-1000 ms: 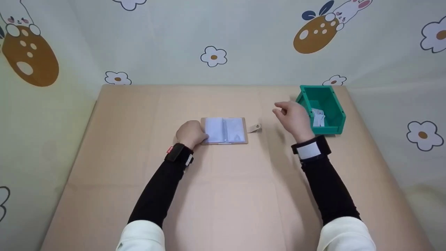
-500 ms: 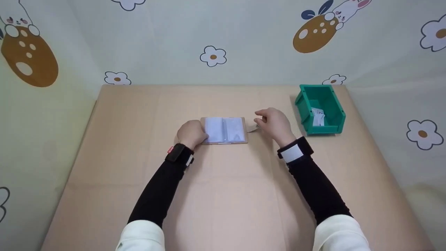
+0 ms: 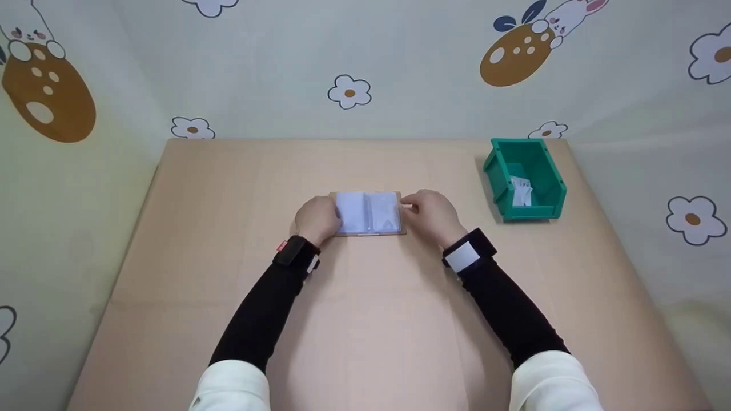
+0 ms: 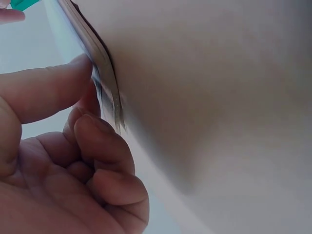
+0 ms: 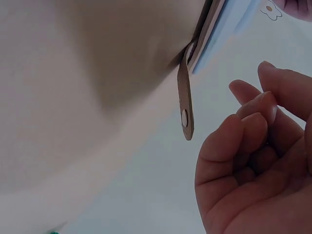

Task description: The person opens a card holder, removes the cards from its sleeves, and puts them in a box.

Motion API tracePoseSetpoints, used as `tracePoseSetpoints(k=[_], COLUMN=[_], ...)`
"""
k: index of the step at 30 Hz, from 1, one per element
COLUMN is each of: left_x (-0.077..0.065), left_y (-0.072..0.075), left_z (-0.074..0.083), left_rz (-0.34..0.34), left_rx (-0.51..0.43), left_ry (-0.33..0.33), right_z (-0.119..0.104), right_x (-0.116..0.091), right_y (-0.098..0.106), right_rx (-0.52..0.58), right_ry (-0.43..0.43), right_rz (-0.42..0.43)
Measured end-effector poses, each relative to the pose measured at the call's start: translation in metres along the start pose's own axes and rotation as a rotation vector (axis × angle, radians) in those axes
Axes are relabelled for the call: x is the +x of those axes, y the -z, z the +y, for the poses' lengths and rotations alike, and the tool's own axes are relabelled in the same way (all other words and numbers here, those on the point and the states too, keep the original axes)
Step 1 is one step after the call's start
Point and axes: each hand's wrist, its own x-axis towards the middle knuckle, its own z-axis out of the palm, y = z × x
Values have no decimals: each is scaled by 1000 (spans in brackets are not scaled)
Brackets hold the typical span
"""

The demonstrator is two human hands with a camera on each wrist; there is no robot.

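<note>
A small tan card holder [image 3: 382,212] lies spread open on the table, its clear plastic sleeves facing up. My left hand [image 3: 317,219] pinches its left edge, thumb on the sleeves; the left wrist view shows the thumb [image 4: 58,87] pressed on the page stack. At the opposite edge is my right hand [image 3: 436,216], fingertips close to the holder's right side. In the right wrist view nothing sits between its thumb and curled fingers [image 5: 219,139], and a gap separates them from the snap strap [image 5: 185,90]. That strap, with its metal button, sticks out from the cover.
A green plastic bin [image 3: 531,212] stands at the back right of the tan-covered table [image 3: 365,331]. Several small white cards [image 3: 521,192] lie inside it. Patterned cloth [image 3: 285,68] hangs behind and at both sides.
My right hand has moved left and slightly toward me, from beside the green bin to the card holder's right edge. The left hand keeps its pinch, and the holder stays put.
</note>
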Motion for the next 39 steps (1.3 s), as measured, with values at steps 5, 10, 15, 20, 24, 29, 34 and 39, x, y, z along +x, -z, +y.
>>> tracePoseSetpoints(k=[5, 10, 15, 20, 24, 29, 34, 39], left_x=[0, 0, 0, 0, 0, 0, -1, -1], left_y=[-1, -2, -2, 0, 0, 0, 1, 1], left_z=[1, 2, 2, 3, 2, 1, 1, 1], left_rz=[15, 16, 16, -7, -11, -12, -13, -9], left_rx=[18, 20, 20, 15, 13, 11, 11, 5], left_ry=[-1, 5, 3, 9, 2, -10, -12, -4], right_z=[-2, -3, -5, -6, -8, -9, -12, -17], right_x=[1, 2, 1, 1, 1, 0, 2, 3], right_y=[-8, -14, -16, -17, -17, -17, -19, -20], right_rx=[-25, -64, -85, -108, -131, -144, -135, -139], right_ry=[17, 25, 38, 31, 32, 29, 30, 65], right_rz=[-45, -92, -88, -92, -103, -110, -110, -111])
